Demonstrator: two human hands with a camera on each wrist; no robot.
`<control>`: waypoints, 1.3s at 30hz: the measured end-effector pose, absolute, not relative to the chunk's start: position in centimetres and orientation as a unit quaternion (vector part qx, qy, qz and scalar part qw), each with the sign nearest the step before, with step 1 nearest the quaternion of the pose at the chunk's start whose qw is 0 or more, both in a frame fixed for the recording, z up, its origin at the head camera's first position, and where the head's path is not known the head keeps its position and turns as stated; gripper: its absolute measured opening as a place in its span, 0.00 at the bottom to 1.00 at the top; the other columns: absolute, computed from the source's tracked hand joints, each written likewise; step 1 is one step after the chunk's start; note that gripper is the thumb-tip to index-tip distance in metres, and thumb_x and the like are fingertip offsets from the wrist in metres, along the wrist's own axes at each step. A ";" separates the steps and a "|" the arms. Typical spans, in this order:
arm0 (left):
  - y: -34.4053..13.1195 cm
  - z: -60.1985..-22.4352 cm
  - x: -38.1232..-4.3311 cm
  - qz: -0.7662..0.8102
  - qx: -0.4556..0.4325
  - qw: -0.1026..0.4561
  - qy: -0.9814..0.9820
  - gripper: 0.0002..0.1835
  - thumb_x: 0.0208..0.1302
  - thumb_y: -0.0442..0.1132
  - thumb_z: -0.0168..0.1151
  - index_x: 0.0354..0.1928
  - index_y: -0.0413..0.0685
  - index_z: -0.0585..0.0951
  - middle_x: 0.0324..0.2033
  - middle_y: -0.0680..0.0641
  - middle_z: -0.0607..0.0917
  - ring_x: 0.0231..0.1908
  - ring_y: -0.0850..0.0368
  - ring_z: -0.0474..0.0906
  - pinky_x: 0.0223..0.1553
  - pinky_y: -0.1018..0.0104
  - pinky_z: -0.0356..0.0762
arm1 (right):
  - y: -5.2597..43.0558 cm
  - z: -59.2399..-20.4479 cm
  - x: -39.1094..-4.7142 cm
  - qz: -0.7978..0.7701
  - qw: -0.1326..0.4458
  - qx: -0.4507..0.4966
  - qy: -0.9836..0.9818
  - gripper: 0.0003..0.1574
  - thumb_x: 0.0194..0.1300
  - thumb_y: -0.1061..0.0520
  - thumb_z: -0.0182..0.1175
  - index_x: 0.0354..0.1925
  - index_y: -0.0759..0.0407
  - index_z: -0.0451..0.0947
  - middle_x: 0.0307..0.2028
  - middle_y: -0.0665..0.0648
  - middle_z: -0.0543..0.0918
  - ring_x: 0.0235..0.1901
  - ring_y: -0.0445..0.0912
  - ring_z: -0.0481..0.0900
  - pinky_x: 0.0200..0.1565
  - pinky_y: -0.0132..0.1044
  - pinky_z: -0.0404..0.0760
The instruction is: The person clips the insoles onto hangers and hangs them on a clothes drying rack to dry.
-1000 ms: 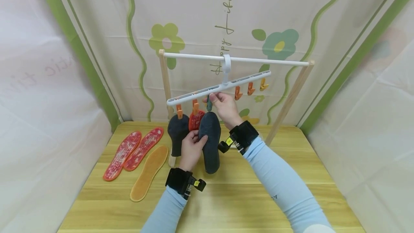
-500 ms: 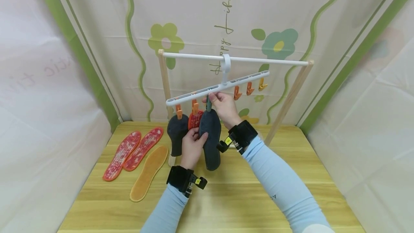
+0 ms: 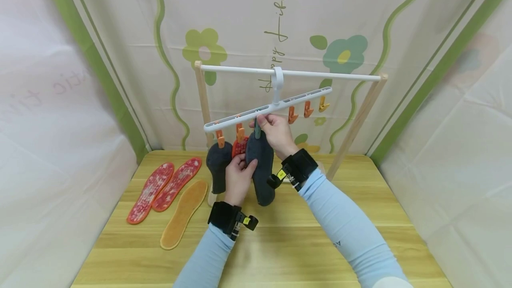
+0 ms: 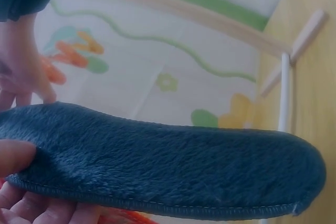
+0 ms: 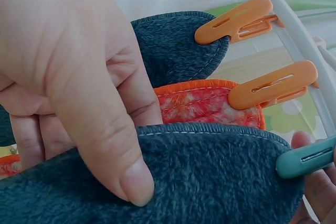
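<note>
My left hand [image 3: 238, 181] grips a dark blue fuzzy insole [image 3: 262, 172] by its edge, thumb on the near face and fingers behind. With my right hand [image 3: 279, 136] I pinch a green clothespin [image 5: 302, 161] under the white hanger [image 3: 236, 121]. In the right wrist view the clothespin's tip overlaps the top end of the insole. Beside it, a red patterned insole [image 5: 199, 103] and another dark insole [image 3: 218, 163] hang from orange clothespins [image 5: 273, 83]. My left hand partly covers both in the head view.
Two red insoles [image 3: 151, 194] and a yellow-orange insole [image 3: 184, 214] lie on the wooden table [image 3: 320, 243] at the left. Other orange clothespins [image 3: 308, 109] and a yellow clothespin [image 3: 323, 104] hang at the hanger's right end. A rack with a white rod [image 3: 332, 75] carries the hanger.
My left hand has raised the dark insole slightly, bringing its top end up to the green clothespin, which now overlaps it. The right hand has stayed at the clothespin.
</note>
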State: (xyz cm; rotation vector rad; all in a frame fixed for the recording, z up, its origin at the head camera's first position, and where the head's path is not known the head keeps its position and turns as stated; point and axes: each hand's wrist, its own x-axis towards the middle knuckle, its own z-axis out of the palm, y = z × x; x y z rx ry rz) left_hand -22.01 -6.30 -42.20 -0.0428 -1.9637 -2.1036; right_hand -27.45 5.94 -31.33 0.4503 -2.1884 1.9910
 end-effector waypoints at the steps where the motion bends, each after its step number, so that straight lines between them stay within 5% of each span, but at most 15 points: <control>1: -6.3 -42.2 -22.0 -0.725 -0.014 0.132 -0.676 0.15 0.65 0.36 0.68 0.50 0.36 0.79 0.42 0.39 0.86 0.40 0.51 0.84 0.38 0.63 0.83 | 6.0 -31.3 -27.4 0.664 0.074 0.152 -0.728 0.22 0.72 0.47 0.55 0.45 0.65 0.83 0.38 0.61 0.87 0.49 0.49 0.82 0.58 0.46 0.73; 9: -6.3 -42.0 -22.0 -0.741 0.000 0.103 -0.664 0.16 0.67 0.37 0.66 0.53 0.36 0.78 0.42 0.38 0.86 0.36 0.45 0.82 0.28 0.64 0.78 | 6.4 -31.4 -27.4 0.641 0.047 0.202 -0.739 0.21 0.75 0.48 0.54 0.49 0.64 0.82 0.42 0.61 0.86 0.52 0.49 0.79 0.59 0.48 0.72; 17: -6.5 -40.0 -20.7 -0.732 0.004 0.087 -0.676 0.15 0.68 0.33 0.63 0.53 0.32 0.77 0.46 0.35 0.85 0.44 0.43 0.83 0.44 0.50 0.82 | 6.6 -31.3 -27.3 0.637 0.018 0.218 -0.739 0.23 0.74 0.46 0.55 0.53 0.62 0.80 0.46 0.61 0.86 0.55 0.50 0.78 0.63 0.49 0.70; 24: -6.7 -40.0 -20.3 -0.740 0.002 0.080 -0.668 0.15 0.68 0.34 0.63 0.53 0.33 0.76 0.42 0.36 0.85 0.37 0.33 0.79 0.26 0.67 0.77 | 6.6 -31.3 -27.4 0.635 0.010 0.219 -0.741 0.21 0.75 0.48 0.54 0.55 0.62 0.79 0.47 0.64 0.85 0.56 0.49 0.77 0.63 0.49 0.69; 31: -6.6 -43.4 -22.2 -0.734 0.012 0.077 -0.675 0.17 0.66 0.38 0.66 0.52 0.39 0.77 0.40 0.40 0.85 0.33 0.51 0.80 0.32 0.65 0.79 | 6.5 -31.4 -27.6 0.633 0.014 0.216 -0.743 0.22 0.75 0.48 0.55 0.55 0.62 0.79 0.47 0.62 0.85 0.55 0.48 0.78 0.64 0.49 0.69; 39: -6.6 -43.7 -22.2 -0.723 0.020 0.050 -0.689 0.21 0.67 0.38 0.66 0.58 0.39 0.76 0.45 0.40 0.83 0.41 0.50 0.81 0.43 0.59 0.83 | 6.7 -31.4 -27.8 0.641 0.008 0.214 -0.737 0.23 0.75 0.49 0.55 0.57 0.65 0.77 0.49 0.63 0.84 0.57 0.49 0.77 0.66 0.49 0.67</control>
